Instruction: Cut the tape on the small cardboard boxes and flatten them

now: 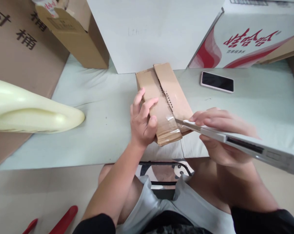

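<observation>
Right hand (222, 123) wraps knife (236, 140), blade (182, 121) at seam (168, 99) of box (163, 111); left hand (142, 125) loosely open, resting on box, on desk (105, 136). Seam gapes mid-length; near-end tape (171, 130) looks not fully cut.

- Big brown carton (22, 68), at my left: 封 and 桶 twice, in large black characters.
- White-and-red box (249, 53): 娃哈哈 in red brush script, 饮用纯净水 small and dark below it.
- White box (149, 48): faint handwriting, which I can't make out.
- Tall brown box (85, 48): small print, too blurred to read; red lettering at its top, unclear too.
</observation>
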The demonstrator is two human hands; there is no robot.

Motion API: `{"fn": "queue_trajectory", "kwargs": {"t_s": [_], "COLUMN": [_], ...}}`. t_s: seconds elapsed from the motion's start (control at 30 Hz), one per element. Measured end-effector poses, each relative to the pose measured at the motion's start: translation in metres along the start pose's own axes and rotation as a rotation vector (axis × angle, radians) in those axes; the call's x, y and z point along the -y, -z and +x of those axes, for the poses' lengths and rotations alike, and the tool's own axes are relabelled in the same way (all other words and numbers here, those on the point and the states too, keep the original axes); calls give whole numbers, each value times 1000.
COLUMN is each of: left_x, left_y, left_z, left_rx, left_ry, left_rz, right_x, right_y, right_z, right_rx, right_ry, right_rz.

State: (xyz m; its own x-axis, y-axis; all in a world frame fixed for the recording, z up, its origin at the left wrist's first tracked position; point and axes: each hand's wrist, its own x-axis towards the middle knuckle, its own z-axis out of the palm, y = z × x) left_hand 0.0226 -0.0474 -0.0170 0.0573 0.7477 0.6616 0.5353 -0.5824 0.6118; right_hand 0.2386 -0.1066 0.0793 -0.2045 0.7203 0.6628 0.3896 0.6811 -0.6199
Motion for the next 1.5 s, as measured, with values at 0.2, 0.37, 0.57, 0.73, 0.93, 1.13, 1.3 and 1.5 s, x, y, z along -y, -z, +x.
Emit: {"fn": "queue_trajectory", "kwargs": {"t_s": [0.2,0.37,0.57,0.73,0.93,1.13,1.3,1.5], "left_x": [2,3,7,13,15,32,54,49], "left_y": [0,0,-2,-3,-3,1,8,14], "left_z": [-1,-1,0,1,3,9,12,16], "left_rx": [25,19,-2,-17,-17,-102,-155,-14], "left_ry": [14,1,-22,-51,-12,85,220,523], "left_rz": [12,-35,-39,-108,-75,-119,-284,-716], "right_x": [4,9,-25,-88,-110,-98,-101,-102], "right_y": [7,10,4,3,1,-9,-23,-30], "right_z": [-3,-8,-2,-16,-28,-23,-29,-35], "right_rx": [11,-109,-244,102,268,271,324,54], "right_ry": [20,4,-197,-628,-782,-760,-746,-615], "right_rz": [11,47,-212,-705,-782,-350,-57,274]}}
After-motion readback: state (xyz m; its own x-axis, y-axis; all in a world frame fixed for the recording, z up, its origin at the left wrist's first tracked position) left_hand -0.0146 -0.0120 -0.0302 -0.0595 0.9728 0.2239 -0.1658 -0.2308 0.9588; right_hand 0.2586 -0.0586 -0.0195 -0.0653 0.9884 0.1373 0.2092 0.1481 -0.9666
